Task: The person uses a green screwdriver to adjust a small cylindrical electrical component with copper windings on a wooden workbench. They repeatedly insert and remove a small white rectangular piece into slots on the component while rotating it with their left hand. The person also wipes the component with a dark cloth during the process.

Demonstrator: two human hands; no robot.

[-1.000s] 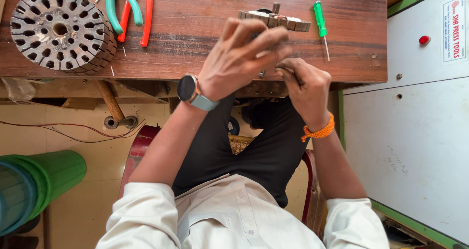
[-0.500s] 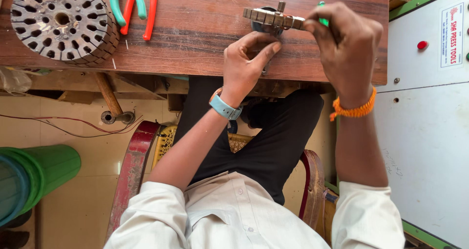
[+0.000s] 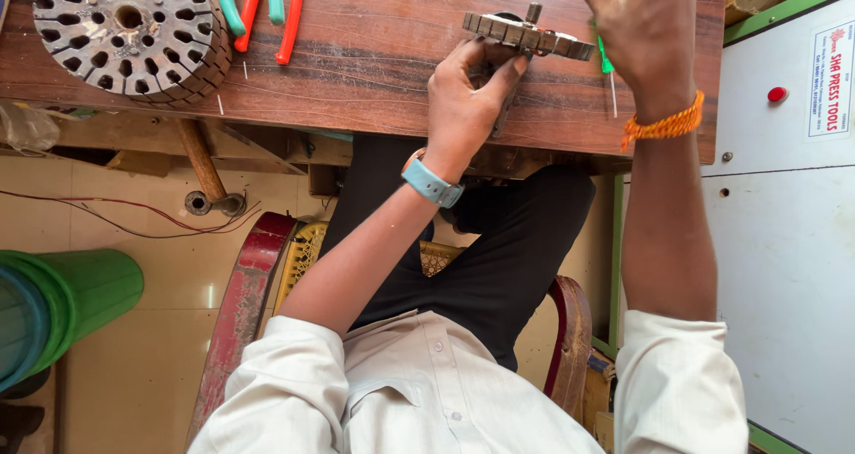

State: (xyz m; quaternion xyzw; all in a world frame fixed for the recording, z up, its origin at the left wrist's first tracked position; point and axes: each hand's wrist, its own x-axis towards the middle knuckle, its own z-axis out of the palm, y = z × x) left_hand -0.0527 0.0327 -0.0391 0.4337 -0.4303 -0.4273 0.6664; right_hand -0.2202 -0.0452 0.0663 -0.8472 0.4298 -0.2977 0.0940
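Left hand [image 3: 468, 93] grips the rotor [image 3: 527, 36] edge-on, steadying it on the bench [image 3: 374, 71]; right hand [image 3: 646, 36] hovers above (grip unclear, screwdriver [image 3: 607, 67] beneath).

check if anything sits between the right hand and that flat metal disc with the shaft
Nothing visible does. The right hand is right beside the metal disc at its right edge, above the green screwdriver. The left hand grips the disc from the near side, not between them.

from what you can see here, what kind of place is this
Probably a small motor repair workshop: a slotted metal motor core and pliers lie on a worn wooden bench, and the left hand steadies a toothed metal part.
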